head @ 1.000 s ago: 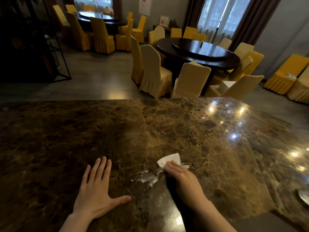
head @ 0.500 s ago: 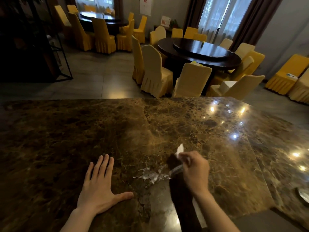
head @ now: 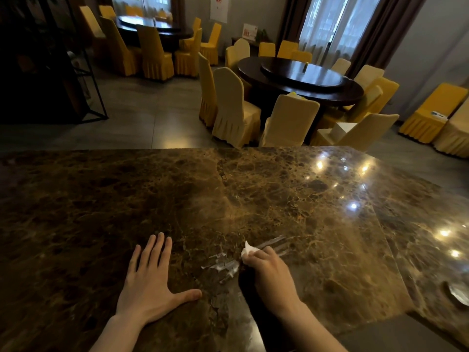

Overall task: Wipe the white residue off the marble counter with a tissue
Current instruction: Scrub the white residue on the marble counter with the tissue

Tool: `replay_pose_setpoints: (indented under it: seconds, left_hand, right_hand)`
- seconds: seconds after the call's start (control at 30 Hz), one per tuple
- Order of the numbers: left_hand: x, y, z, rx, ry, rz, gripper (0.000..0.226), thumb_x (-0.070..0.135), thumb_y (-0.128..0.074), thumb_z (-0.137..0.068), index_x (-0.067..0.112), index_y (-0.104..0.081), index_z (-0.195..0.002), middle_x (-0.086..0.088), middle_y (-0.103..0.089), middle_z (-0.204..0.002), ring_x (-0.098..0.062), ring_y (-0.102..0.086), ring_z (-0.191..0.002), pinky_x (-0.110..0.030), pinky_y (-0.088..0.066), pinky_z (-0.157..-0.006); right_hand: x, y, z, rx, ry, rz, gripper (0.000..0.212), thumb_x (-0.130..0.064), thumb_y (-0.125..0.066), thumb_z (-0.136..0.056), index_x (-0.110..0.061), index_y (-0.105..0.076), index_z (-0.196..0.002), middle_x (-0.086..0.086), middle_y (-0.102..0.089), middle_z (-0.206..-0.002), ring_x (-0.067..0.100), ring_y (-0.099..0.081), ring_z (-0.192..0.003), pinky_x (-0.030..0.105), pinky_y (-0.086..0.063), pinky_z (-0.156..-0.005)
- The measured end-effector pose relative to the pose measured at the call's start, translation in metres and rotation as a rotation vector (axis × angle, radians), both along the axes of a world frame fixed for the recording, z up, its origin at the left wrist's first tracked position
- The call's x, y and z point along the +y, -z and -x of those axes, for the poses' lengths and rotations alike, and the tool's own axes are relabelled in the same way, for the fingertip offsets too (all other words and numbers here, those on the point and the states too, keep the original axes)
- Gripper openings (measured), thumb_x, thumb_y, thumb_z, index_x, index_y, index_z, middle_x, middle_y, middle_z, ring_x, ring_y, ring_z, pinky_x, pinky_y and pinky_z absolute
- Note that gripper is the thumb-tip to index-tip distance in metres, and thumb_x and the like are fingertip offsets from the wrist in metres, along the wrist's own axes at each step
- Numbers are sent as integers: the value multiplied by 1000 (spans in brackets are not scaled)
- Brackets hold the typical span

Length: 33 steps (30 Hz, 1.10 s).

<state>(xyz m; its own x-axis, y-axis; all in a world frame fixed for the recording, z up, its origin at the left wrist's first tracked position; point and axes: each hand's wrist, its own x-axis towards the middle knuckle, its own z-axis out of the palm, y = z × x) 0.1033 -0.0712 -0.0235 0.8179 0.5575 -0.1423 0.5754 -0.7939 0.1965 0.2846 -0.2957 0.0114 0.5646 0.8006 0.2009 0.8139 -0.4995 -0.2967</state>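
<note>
The brown marble counter (head: 291,199) fills the lower half of the head view. My right hand (head: 269,270) is closed on a small white tissue (head: 248,249) and presses it onto the counter. White residue (head: 223,265) lies smeared in streaks just left of the tissue. Fainter streaks (head: 275,243) trail up and to the right behind the hand. My left hand (head: 149,283) rests flat on the counter with fingers spread, left of the residue, holding nothing.
A dish rim (head: 458,294) shows at the counter's right edge. Beyond the counter's far edge stand round dark tables (head: 302,77) ringed by yellow-covered chairs (head: 233,107). A dark metal shelf (head: 83,72) stands at the left.
My right hand lifted the tissue off the counter to the right, then came back down and left onto the residue. The residue is now dragged into long streaks. The left hand stayed put.
</note>
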Motion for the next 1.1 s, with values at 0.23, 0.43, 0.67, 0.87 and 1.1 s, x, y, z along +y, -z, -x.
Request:
replay_pose_setpoints:
  seconds: [0.23, 0.43, 0.67, 0.87, 1.1]
  left_hand:
    - [0, -1, 0, 28, 5, -11, 151, 119, -8, -46, 23, 34, -155, 2, 39, -165, -17, 37, -153, -47, 20, -129]
    - [0, 0, -1, 12, 1, -9, 151, 120, -9, -47, 24, 31, -156, 2, 37, -167, -16, 36, -154, -47, 19, -130]
    - [0, 0, -1, -7, -5, -4, 152, 120, -12, -46, 24, 28, -157, 3, 35, -167, -17, 35, -154, -48, 16, -131]
    - [1, 1, -1, -25, -7, -9, 152, 120, -13, -47, 23, 25, -158, 3, 32, -168, -17, 33, -155, -48, 15, -131]
    - [1, 1, 0, -2, -1, -6, 152, 120, -13, -47, 24, 27, -157, 3, 34, -167, -16, 35, -154, -49, 15, -131]
  right_hand:
    - [-40, -7, -69, 47, 576, -91, 36, 8, -61, -85, -14, -76, -109, 5, -71, -97, 26, -57, -91, 37, -49, -73]
    - [-10, -2, -15, 28, 294, 2, 30, -5, -73, -80, -18, -75, -107, -2, -71, -99, 18, -55, -92, 25, -44, -70]
    - [9, -11, 10, 158, 201, -182, 25, -3, -73, -80, -23, -80, -93, -6, -73, -87, 15, -58, -83, 29, -45, -69]
    - [-34, -23, -75, 72, 612, -84, 32, 9, -58, -85, -7, -76, -106, 9, -69, -98, 30, -60, -96, 39, -50, -77]
    - [-3, -5, -23, 19, 186, 56, 22, -4, -70, -81, -20, -77, -95, -3, -66, -82, 21, -56, -84, 33, -45, -62]
